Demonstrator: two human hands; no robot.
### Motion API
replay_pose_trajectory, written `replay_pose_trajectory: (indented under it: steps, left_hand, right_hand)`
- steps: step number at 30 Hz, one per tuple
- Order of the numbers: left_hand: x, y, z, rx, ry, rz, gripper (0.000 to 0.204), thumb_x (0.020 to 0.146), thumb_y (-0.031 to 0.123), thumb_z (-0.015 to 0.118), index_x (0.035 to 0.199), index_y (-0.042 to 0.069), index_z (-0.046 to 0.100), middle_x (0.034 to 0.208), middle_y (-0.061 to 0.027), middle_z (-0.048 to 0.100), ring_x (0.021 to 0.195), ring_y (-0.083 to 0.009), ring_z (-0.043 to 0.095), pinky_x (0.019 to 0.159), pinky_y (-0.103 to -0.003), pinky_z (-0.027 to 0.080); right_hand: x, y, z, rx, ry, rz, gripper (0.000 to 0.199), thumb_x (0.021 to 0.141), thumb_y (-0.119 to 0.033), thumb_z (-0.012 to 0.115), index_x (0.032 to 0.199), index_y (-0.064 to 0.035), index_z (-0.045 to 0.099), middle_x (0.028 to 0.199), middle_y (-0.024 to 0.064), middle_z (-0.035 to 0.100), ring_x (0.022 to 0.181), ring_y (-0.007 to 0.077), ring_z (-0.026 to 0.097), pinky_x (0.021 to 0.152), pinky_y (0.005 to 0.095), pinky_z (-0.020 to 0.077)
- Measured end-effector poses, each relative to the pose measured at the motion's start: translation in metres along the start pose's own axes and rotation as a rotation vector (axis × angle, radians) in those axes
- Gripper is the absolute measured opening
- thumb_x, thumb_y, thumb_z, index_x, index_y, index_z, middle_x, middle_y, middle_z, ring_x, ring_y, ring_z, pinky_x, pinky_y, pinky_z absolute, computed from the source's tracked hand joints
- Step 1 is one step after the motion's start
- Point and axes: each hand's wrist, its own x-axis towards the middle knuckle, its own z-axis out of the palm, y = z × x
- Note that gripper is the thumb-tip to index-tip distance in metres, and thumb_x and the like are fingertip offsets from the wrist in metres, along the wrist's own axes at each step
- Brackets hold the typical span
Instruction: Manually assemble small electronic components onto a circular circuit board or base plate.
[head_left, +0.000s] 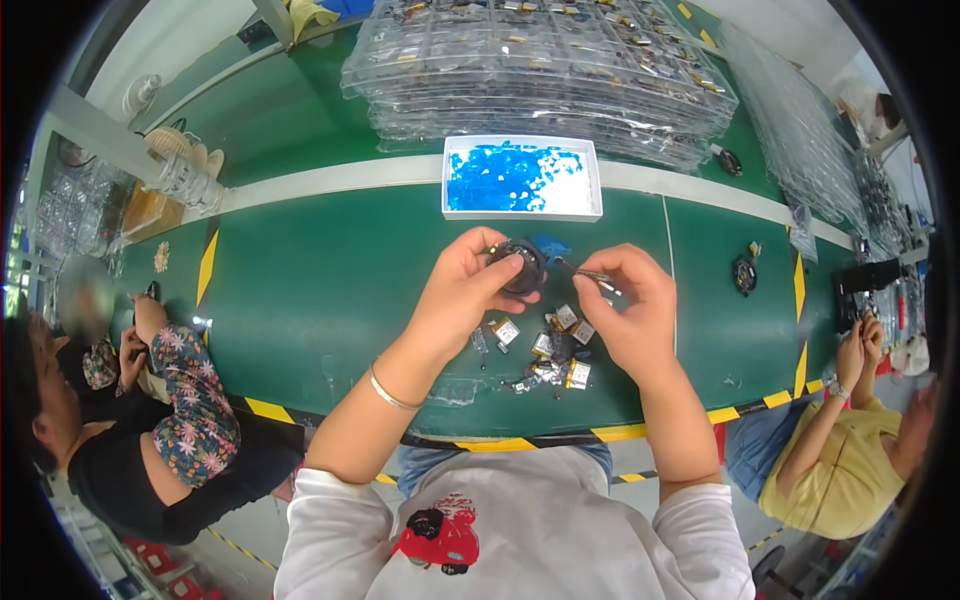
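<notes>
Head view, left hand: raised above the green tabletop, fingers closed round a small round black part, thumb across its face.
Head view, right hand: pinched shut on slim metal tweezers, tips aimed left at the rim of the round black part.
Where the part sits: held in the air between both hands, just in front of the white tray of blue film pieces, above the pile of small wrapped cells lying loose on the tabletop.
Blue scrap: showing just behind the part, near the tweezer tips; cannot tell whether stuck on or already lifted.
Doing it well, as a judgement: keep the part steady and tilted toward the eyes, thumb clear of the spot being worked; bring tweezer tips in low and flat, light squeeze only, no digging into the face.
Risk, as a judgement: slip of the tips scratching the part, or the part dropping into the pile below.
Around: stacks of clear blister trays at the far side; another round black part resting well off to the right; other seated people at both edges, hands busy with their own work.
</notes>
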Motion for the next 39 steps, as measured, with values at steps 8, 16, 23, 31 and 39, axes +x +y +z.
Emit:
replay_pose_trajectory:
  steps: [8, 16, 23, 31, 39]
  left_hand:
    - [-0.006, -0.015, 0.011, 0.102, 0.032, 0.199, 0.02, 0.09, 0.002, 0.052, 0.11, 0.0, 0.053, 0.099, -0.0111, 0.066, 0.083, -0.0148, 0.066, 0.064, -0.023, 0.054]
    - [-0.01, -0.017, 0.021, 0.008, -0.003, 0.328, 0.025, 0.089, -0.003, 0.052, 0.114, -0.002, 0.057, 0.094, -0.0073, 0.066, 0.081, -0.0094, 0.063, 0.066, -0.021, 0.052]
    - [-0.012, -0.02, 0.023, 0.106, 0.031, 0.329, 0.023, 0.087, -0.005, 0.054, 0.109, -0.004, 0.061, 0.094, -0.005, 0.065, 0.081, -0.0066, 0.06, 0.07, -0.021, 0.052]
    - [-0.01, -0.023, 0.02, 0.169, 0.042, 0.386, 0.025, 0.087, -0.006, 0.054, 0.111, -0.004, 0.061, 0.092, -0.0063, 0.065, 0.078, -0.0087, 0.062, 0.066, -0.022, 0.054]
    - [-0.012, -0.018, 0.018, 0.28, 0.06, 0.357, 0.024, 0.087, -0.005, 0.054, 0.11, -0.004, 0.061, 0.09, -0.0059, 0.065, 0.077, -0.0084, 0.061, 0.067, -0.023, 0.054]
  right_hand:
    - [-0.005, 0.003, 0.013, -0.062, 0.087, -0.075, 0.012, 0.073, 0.006, 0.062, 0.084, 0.0023, 0.06, 0.084, 0.0078, 0.064, 0.079, 0.0153, 0.064, 0.072, 0.0257, 0.0511]
    - [-0.007, -0.001, 0.022, -0.315, 0.125, -0.302, 0.016, 0.064, 0.003, 0.064, 0.079, -0.0018, 0.06, 0.077, 0.009, 0.065, 0.069, 0.0204, 0.065, 0.064, 0.0285, 0.0515]
    - [-0.006, 0.002, 0.023, -0.38, 0.102, -0.387, 0.016, 0.063, 0.003, 0.065, 0.076, -0.0031, 0.058, 0.076, 0.0081, 0.064, 0.067, 0.0236, 0.064, 0.061, 0.0301, 0.0508]
    - [-0.005, 0.003, 0.022, -0.382, 0.075, -0.402, 0.017, 0.062, 0.003, 0.065, 0.076, -0.003, 0.057, 0.076, 0.0087, 0.063, 0.068, 0.0236, 0.063, 0.061, 0.0308, 0.0506]
    - [-0.005, 0.003, 0.023, -0.351, 0.059, -0.378, 0.016, 0.063, 0.003, 0.065, 0.076, -0.0029, 0.057, 0.075, 0.0087, 0.062, 0.068, 0.0238, 0.062, 0.062, 0.0303, 0.0501]
